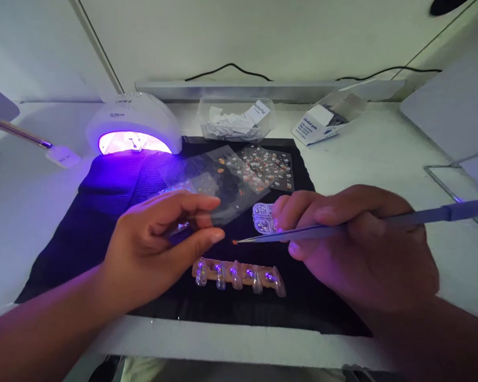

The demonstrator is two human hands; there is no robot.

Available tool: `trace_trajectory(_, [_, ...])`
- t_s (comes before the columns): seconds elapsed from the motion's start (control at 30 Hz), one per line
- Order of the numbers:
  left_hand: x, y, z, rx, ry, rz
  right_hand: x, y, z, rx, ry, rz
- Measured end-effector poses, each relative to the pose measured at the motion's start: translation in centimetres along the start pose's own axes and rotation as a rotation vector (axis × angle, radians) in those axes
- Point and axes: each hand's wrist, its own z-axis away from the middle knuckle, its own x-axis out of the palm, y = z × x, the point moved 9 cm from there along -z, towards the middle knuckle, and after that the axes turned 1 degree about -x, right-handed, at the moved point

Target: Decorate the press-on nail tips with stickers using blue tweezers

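Note:
My right hand [342, 239] is closed around a pair of tweezers [310, 232], whose tips point left. At those tips sits a tiny orange-red sticker [235, 242], roughly star-shaped. My left hand [163, 239] hovers just left of it, thumb and fingers apart with nothing between them. Below both hands, a strip holder [227, 270] carries several clear, shiny false nails. Behind my right fingers a clear palette with small compartments [263, 217] is partly hidden. Farther back, transparent nail sticker sheets [269, 164] overlap on the black cloth [163, 302].
A glowing nail lamp [133, 116] stands at the back left, beside a brush-like tool with a white tag [40, 143]. Behind the cloth are a clear tub of alcohol pads [236, 119] and an opened alcohol pad box [322, 122]. Black cables run along the wall.

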Motion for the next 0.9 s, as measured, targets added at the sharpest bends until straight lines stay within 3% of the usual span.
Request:
trace_trajectory(0.13, [-0.2,-1.8,-1.4,-0.080,-0.030,-0.070,-0.1,1.2,0.0,0.080,-0.087,-0.005])
trace_trajectory(0.3, [0.6,-4.5,-2.6,-0.174,-0.215,-0.274,0.2,2.5,0.5,0.175,-0.220,0.004])
trace_trajectory(0.4, [0.8,-5.1,-2.5,-0.176,-0.327,-0.516,0.4,3.1,0.8,0.226,-0.246,-0.004])
trace_trajectory(0.53, [-0.3,-3.6,-2.2,-0.089,-0.303,-0.922,0.3,3.7,1.3,0.276,-0.238,0.008])
trace_trajectory(0.67, [-0.3,-0.4,-1.7,0.099,-0.268,-0.902,0.3,4.1,1.6,0.309,-0.227,0.006])
trace_trajectory(0.77, [1.2,1.2,-0.6,0.239,-0.390,-0.741,0.4,4.2,1.6,0.321,-0.222,-0.001])
trace_trajectory(0.9, [4.0,1.3,1.4,0.299,-0.653,-0.648,0.4,4.4,1.6,0.353,-0.220,0.010])
